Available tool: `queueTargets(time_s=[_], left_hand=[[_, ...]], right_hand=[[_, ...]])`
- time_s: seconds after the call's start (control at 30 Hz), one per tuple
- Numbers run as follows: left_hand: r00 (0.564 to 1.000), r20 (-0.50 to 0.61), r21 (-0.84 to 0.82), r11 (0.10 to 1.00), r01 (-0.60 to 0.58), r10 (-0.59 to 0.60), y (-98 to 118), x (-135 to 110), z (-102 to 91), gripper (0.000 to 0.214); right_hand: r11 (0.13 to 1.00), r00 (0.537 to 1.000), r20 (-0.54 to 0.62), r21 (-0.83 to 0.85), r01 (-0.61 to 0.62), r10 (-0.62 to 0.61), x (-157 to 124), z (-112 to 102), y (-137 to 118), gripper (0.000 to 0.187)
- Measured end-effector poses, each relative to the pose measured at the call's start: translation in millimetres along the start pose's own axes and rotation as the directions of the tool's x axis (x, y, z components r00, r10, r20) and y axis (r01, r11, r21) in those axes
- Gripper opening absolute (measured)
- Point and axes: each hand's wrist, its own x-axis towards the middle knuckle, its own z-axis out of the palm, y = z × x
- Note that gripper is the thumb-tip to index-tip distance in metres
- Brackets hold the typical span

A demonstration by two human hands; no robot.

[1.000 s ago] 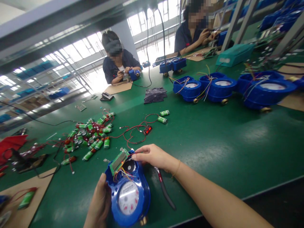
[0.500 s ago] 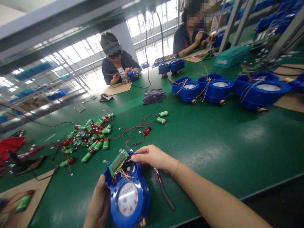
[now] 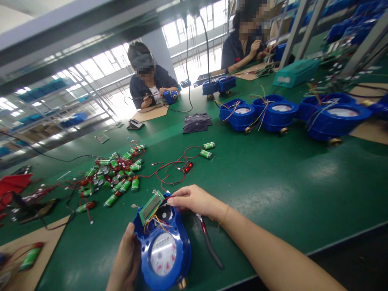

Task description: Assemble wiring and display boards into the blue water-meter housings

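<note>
A blue water meter (image 3: 165, 248) with a white dial lies on the green bench in front of me. My left hand (image 3: 124, 262) is wrapped round its left side, thumb on the rim. A small green circuit board (image 3: 150, 207) with coloured wires stands tilted at its top edge. My right hand (image 3: 194, 200) rests at the meter's top right, fingers pressed together at the rim beside the board; what they pinch is hidden. Pliers with red and black handles (image 3: 209, 242) lie under my right wrist.
A heap of green batteries with red wires (image 3: 113, 171) lies to the left, a small red-digit display (image 3: 188, 166) and two batteries (image 3: 207, 149) further back. Several blue meters (image 3: 260, 113) stand at the right. Two seated people (image 3: 148, 85) work across the bench. Cardboard sheet (image 3: 27, 250) at left.
The view has shifted slightly. My hands and the meter stay in the same place.
</note>
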Motion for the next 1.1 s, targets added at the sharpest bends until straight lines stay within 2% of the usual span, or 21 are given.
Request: queueTargets(time_s=[0.37,1.1], left_hand=[[1.000,-0.011,-0.001,1.000,0.020,-0.020,-1.9,5.6,-3.9,0.058],[1.000,-0.019,-0.012,1.000,-0.010,0.010,-0.8,4.0,-1.5,0.056]], right_hand=[[1.000,1.000,0.005,-0.025,0.007,-0.007,3.2,-1.1,4.5,0.049],[1.000,1.000,0.016,-0.001,-0.005,0.005,1.0,-1.4,1.3,0.043]])
